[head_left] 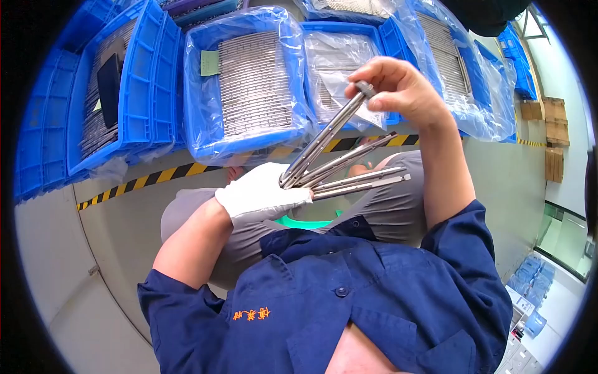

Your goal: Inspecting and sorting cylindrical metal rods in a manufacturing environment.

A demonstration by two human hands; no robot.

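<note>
Before five blue crates (249, 134), gloved left hand (261, 194) grips four metal rods (355, 177); right hand (398, 87) pinches one.

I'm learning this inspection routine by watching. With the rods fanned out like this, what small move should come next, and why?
Probably draw the top rod clear of the fan. The bare right hand already pinches its upper end, while the gloved left hand grips the lower ends of all the metal rods, so that one is singled out.
</note>
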